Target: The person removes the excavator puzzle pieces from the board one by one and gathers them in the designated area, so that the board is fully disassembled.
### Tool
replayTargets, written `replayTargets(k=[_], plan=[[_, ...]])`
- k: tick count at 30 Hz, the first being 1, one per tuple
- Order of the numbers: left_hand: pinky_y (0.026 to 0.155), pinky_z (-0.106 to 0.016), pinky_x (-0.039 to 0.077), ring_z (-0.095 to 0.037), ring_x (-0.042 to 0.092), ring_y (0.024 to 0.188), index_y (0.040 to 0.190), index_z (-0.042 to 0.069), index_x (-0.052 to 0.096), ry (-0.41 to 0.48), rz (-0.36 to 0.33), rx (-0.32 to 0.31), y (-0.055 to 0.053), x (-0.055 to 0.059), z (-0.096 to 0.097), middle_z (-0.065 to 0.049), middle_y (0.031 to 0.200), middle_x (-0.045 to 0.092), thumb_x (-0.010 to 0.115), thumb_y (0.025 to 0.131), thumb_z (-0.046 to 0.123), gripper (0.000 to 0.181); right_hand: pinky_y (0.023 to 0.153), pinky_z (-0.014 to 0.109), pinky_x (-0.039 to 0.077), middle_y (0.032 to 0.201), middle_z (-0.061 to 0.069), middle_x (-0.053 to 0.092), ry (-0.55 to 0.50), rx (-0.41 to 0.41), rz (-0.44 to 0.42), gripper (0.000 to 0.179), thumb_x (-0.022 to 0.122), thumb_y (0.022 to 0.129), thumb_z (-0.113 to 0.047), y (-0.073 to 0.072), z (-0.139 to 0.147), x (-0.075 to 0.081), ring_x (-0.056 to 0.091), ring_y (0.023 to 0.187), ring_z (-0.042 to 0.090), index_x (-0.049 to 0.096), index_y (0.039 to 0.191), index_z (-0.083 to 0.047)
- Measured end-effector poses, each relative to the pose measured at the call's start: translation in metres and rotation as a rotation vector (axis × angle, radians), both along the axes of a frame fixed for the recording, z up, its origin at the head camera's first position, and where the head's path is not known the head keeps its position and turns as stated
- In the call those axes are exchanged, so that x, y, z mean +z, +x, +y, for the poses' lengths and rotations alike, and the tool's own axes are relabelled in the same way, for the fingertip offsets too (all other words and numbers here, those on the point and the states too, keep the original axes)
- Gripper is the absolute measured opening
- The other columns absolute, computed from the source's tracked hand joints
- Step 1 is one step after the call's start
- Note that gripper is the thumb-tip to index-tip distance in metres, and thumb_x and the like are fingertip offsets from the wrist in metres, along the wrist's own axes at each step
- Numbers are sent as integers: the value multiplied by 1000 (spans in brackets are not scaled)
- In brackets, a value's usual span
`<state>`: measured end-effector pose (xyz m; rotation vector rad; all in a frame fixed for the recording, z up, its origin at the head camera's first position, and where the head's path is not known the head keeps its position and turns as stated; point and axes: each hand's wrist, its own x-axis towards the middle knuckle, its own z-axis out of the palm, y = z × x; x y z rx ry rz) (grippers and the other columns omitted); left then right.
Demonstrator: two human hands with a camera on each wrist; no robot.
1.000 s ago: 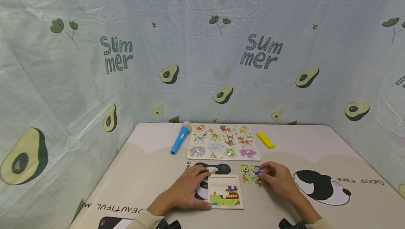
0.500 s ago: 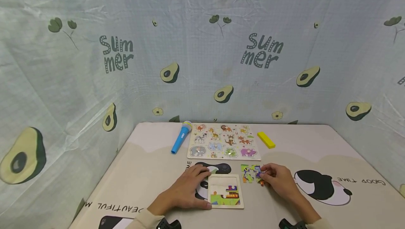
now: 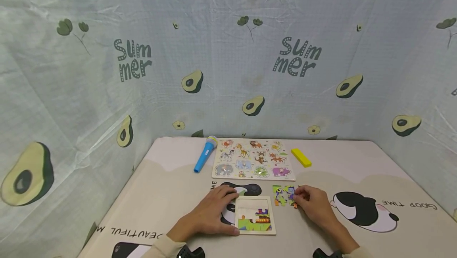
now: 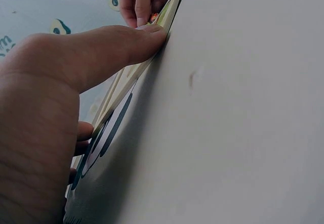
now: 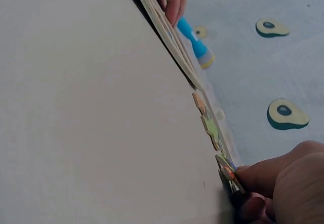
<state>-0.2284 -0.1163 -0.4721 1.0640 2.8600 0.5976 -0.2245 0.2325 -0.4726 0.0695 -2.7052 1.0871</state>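
My left hand (image 3: 214, 210) holds a small square wooden puzzle tray (image 3: 273, 216) by its left side, thumb at the near corner and fingertips at the far one. Inside the tray, a partly assembled picture (image 3: 254, 225) in green, orange and purple covers the near part. To the right of the tray, several colourful jigsaw pieces (image 3: 280, 196) lie close together on the table. At their right edge my right hand (image 3: 315, 204) pinches a jigsaw piece (image 5: 228, 171) with an orange tip between thumb and finger. Its fingers partly hide that piece.
Behind the tray lies a large animal peg puzzle board (image 3: 253, 176). A blue toy microphone (image 3: 204, 157) leans by its left edge, and a yellow block (image 3: 301, 157) lies to its right. A printed cloth (image 3: 221, 52) rises behind the table (image 3: 171, 194).
My right hand has shifted very slightly at the jigsaw piece, its fingers still on it. My left hand and the tray stay in place; the head view drifts a little.
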Motion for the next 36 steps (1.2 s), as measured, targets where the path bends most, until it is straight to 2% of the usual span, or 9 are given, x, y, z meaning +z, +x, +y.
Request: replayTargets(k=[8, 17, 36], plan=[[121, -55, 27, -24, 33, 146, 151, 22, 48, 3, -18, 2, 1, 1, 0, 3, 152, 44, 63, 73, 82, 100, 58, 22, 40, 72, -3, 57, 81, 21, 22, 6, 76, 87, -8, 0, 0, -1, 49, 69, 14, 72, 91, -8], [121, -55, 27, -24, 33, 146, 151, 21, 49, 12, -8, -4, 1, 1, 0, 3, 152, 44, 63, 73, 82, 100, 59, 22, 39, 74, -3, 56, 97, 30, 41, 7, 77, 88, -8, 1, 1, -3, 48, 70, 14, 73, 93, -8], [121, -55, 27, -24, 32, 147, 151, 21, 48, 4, -22, 2, 2, 3, 0, 3, 152, 43, 64, 73, 82, 100, 59, 21, 41, 75, -2, 58, 63, 36, 67, 7, 77, 87, -8, 4, 0, 1, 49, 71, 14, 74, 94, -7]])
